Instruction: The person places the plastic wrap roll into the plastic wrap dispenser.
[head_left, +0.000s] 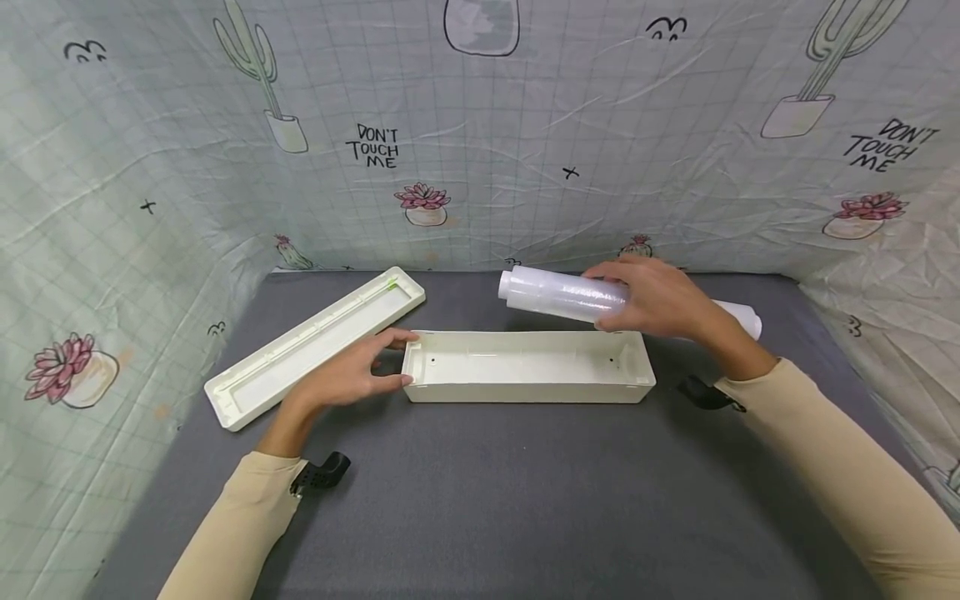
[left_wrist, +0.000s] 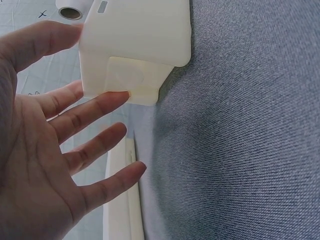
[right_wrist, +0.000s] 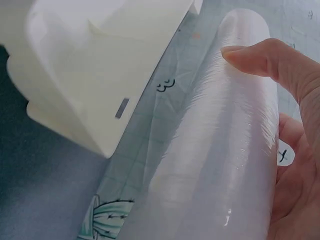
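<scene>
A roll of cling film (head_left: 558, 293) is in my right hand (head_left: 656, 300), tilted down to the right behind the open white box. In the right wrist view, my thumb lies along the shiny film (right_wrist: 210, 150) with the fingers round the far side. The long white box (head_left: 525, 393) stands open-side up, its inside holding nothing. My left hand (head_left: 341, 375) holds the box's left end, thumb at the near corner and index finger at the far one. Close up, the other fingers are spread by the end wall (left_wrist: 132, 75).
A long white lid (head_left: 322, 346) lies slantwise on the grey cloth-covered table (head_left: 517, 500), left of the box and beside my left hand. A patterned curtain (head_left: 480, 125) rises behind the table and along both sides.
</scene>
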